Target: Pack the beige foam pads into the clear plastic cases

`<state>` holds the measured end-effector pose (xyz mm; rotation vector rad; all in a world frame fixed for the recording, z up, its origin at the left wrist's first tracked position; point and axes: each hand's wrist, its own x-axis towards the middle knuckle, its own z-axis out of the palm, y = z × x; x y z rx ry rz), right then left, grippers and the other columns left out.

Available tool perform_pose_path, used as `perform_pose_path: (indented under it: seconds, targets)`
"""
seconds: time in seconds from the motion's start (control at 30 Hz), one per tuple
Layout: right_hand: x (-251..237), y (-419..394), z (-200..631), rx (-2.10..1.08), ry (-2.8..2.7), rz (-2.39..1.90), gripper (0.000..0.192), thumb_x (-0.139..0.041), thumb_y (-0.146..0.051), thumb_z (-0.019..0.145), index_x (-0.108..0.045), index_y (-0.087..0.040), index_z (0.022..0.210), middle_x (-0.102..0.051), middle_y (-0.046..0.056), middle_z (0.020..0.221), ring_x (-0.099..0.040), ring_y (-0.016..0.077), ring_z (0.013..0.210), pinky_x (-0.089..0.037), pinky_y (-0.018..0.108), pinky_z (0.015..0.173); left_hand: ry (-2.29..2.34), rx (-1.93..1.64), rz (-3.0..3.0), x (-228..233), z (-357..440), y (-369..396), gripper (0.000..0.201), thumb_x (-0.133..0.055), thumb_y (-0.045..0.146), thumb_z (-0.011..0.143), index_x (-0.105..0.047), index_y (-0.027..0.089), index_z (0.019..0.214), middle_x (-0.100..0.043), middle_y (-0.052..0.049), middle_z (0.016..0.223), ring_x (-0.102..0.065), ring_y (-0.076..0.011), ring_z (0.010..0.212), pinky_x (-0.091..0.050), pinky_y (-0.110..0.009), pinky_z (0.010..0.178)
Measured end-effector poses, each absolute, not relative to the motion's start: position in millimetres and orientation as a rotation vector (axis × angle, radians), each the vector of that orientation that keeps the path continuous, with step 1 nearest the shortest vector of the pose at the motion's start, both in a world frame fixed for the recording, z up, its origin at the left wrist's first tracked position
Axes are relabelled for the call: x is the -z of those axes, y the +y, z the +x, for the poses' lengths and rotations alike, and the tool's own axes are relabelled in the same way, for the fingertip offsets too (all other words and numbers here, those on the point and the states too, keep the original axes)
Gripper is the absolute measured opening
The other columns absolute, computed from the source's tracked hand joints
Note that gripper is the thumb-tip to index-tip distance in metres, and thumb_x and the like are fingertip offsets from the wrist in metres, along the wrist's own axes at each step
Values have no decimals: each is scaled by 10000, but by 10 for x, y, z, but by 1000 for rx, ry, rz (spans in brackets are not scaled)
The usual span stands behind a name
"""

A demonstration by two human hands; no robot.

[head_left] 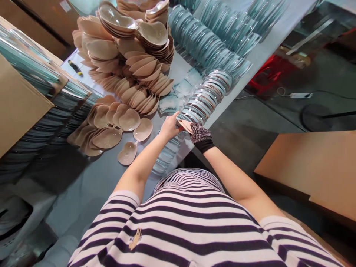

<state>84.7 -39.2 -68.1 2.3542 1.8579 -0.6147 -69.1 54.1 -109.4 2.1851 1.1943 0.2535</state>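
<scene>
My left hand [169, 127], bare, is closed with its fingers at the near side of a beige bra cup [185, 125]. Gripping the other side of that cup is my right hand [200, 134], in a dark dotted glove with a black cuff. Directly beyond both hands runs a row of clear plastic shells [207, 96], some with beige showing inside. Below them more clear shells [167, 154] lie along the table edge. Left of my forearm is a joined pair of beige bra cups [128, 152], close to several overlapping bra cups [107, 138].
Tall piles of bra cups [141, 66] cover the table's far left. Printed clear packets [171, 103] lie mid-table, with rows of clear shells [200, 37] behind. A yellow-black cutter [75, 68] lies at far left. Cardboard boxes [311, 163] stand right, a red stool [268, 74] beyond.
</scene>
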Motion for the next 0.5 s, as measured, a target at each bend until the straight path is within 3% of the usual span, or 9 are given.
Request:
perform_pose_path:
  seconds: [0.1,0.23,0.4,0.5]
  targets:
    - [680,-451,837,620,1898,2317,467,-539,-207,885,-545,-179,1351,-612,166,1280,-660,271,1016,-523,323,790,1325,-283,2214,1112,-701,534,870,-778,324,714,-406,190,1489,-558,-164,1328,-437,-351,1318,-285,-475,1153]
    - [763,-378,853,692,1889,2291,486,-536,-192,876,-555,-184,1361,-623,172,1277,-668,274,998,-532,354,821,1336,-270,2149,1138,-651,554,1037,-832,294,634,-316,189,1528,-317,-192,1558,-334,-365,1433,-324,-455,1149]
    - [955,-46,857,758,2164,2203,432,-432,-220,960,-569,-137,1361,-624,178,1299,-618,275,1136,-470,390,985,1152,-232,2158,1111,-655,605,1026,-794,308,675,-273,143,1544,-351,-205,1559,-343,-337,1453,-336,-427,1160]
    - [944,-34,884,698,2224,2195,422,-440,-242,969,-553,-114,1356,-612,180,1323,-602,268,1166,-464,364,980,1187,-181,2124,1099,-694,626,979,-775,349,699,-307,156,1538,-322,-189,1584,-341,-332,1459,-339,-408,1164]
